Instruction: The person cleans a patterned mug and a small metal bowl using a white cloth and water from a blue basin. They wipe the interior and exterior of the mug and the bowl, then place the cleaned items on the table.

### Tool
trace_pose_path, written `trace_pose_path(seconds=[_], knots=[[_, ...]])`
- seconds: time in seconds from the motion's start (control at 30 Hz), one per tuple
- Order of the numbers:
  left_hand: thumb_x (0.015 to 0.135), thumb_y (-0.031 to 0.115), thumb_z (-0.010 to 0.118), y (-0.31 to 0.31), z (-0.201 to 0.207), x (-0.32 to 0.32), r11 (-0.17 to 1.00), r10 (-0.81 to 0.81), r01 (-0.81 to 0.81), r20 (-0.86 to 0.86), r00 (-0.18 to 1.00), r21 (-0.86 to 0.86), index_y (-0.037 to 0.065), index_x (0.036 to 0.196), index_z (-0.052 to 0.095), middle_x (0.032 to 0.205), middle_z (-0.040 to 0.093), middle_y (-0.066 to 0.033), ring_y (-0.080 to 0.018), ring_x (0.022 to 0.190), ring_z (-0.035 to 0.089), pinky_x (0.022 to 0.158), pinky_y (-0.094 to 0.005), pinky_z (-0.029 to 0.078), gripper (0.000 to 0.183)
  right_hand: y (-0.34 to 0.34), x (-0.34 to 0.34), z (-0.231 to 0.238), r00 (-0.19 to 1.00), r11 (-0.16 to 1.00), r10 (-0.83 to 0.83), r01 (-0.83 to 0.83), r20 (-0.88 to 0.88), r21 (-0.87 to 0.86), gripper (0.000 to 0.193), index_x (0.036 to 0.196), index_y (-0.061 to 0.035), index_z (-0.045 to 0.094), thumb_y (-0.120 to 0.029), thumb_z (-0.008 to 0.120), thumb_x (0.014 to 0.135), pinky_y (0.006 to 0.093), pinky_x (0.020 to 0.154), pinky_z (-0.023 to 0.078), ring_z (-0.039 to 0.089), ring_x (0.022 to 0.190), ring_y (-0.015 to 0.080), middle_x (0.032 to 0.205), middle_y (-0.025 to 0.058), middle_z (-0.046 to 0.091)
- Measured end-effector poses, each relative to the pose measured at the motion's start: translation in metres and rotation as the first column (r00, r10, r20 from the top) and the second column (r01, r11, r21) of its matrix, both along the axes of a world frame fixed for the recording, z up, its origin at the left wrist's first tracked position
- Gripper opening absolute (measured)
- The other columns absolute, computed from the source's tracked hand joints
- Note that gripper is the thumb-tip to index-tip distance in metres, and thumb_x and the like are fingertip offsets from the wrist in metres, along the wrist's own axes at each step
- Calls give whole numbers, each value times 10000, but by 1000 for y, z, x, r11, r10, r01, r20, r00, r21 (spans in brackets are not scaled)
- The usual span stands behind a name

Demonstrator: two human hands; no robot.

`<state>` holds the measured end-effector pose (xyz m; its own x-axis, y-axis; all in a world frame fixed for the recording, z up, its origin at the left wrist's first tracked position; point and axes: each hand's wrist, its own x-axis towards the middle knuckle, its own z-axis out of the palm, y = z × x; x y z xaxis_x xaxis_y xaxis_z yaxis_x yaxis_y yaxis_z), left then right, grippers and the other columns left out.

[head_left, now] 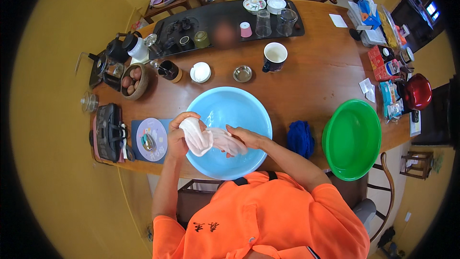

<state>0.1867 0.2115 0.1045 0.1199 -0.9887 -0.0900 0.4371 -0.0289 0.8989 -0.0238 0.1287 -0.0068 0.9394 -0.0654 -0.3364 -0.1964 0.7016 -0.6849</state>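
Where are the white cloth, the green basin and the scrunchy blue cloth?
White cloth (196,138): head view, on its thick left fold.
Green basin (352,139): head view, on its bare inside.
Blue cloth (300,139): head view, middle of its heap.

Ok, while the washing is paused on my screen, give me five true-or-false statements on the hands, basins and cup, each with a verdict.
1. The left hand and right hand both hold white cloth over the light blue basin. True.
2. The crumpled dark blue cloth lies between the light blue basin and the green basin. True.
3. The green basin is left of the light blue basin. False: it is to the right.
4. The pink cup stands on the long black tray. True.
5. The right hand is empty. False: it grips white cloth.
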Motion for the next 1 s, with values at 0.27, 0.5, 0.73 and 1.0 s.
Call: trace_pose_path(seconds=[0.27, 0.5, 0.73, 1.0], knots=[[605, -89, 571, 9, -44, -57, 993, -29, 119, 936, 351, -14, 22, 1180, 578, 1110, 631, -140, -291, 1115, 555, 927, -368, 452, 586, 27, 6, -9, 930, 654, -366, 285, -37, 700, 694, 1344, -54, 419, -597, 443, 912, 529, 798, 517, 608, 1032, 342, 1220, 140, 567], [710, 3, 658, 27, -62, -59, 993, 100, -27, 706, 701, -114, 66, 1391, 394, 1372, 437, -137, -245, 1283, 416, 1053, -399, 336, 732, 39, -12, -36, 908, 691, -420, 319, 2, 648, 561, 1294, -39, 457, -357, 648, 873, 396, 710, 546, 628, 927, 282, 1153, 142, 588], [886, 499, 572, 27, -106, -50, 989, 68, 8, -500, 864, 148, 99, 1467, 281, 1388, 410, -208, -342, 1291, 396, 1049, -481, 370, 762, 48, 4, 25, 921, 592, -384, 191, 66, 783, 500, 1297, -26, 467, -284, 601, 890, 407, 644, 547, 641, 862, 279, 1137, 170, 614], [856, 394, 671, 8, -103, -40, 960, 100, 24, -420, 902, 280, 48, 1079, 545, 998, 615, -154, -288, 891, 635, 752, -416, 562, 431, 49, 15, 13, 961, 683, -276, 188, 11, 706, 410, 1181, -48, 543, -304, 648, 879, 369, 546, 524, 645, 758, 228, 965, 129, 641]])
